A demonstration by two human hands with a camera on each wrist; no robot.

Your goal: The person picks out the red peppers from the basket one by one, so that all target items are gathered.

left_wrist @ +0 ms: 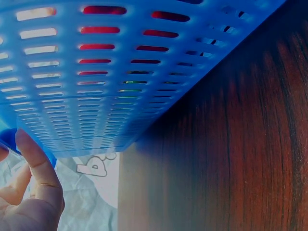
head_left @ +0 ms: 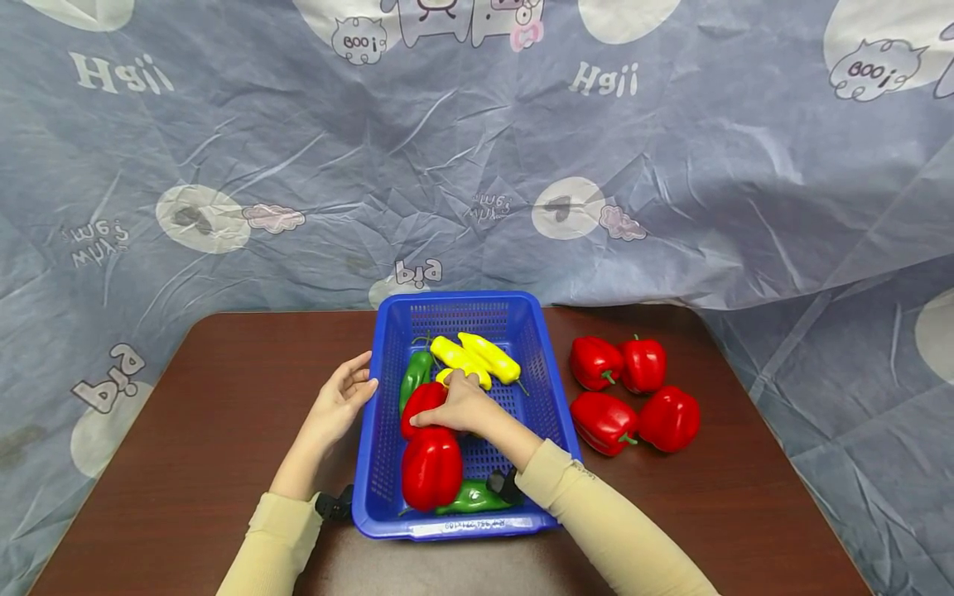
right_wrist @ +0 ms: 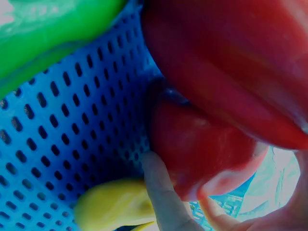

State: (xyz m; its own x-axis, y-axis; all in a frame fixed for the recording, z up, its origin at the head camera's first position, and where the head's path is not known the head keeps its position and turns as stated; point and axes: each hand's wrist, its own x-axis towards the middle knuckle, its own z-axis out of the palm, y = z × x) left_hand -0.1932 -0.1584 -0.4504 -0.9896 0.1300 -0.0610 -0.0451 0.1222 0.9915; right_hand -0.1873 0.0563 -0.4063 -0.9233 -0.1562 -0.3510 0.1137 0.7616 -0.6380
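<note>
red pepper (head_left: pixel 421 404) inside the basket (head_left: pixel 555 397): right hand (head_left: pixel 464 406) grips it, fingers curled; left hand (head_left: pixel 339 401) pinches the rim (head_left: pixel 377 331), fingers bent.

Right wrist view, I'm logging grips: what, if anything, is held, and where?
The lower glossy red bell pepper, held by its rounded body in the right hand.

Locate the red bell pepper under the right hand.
In the head view, that red bell pepper lies at left inside the blue basket, between a green pepper and the nearer red bell pepper.
</note>
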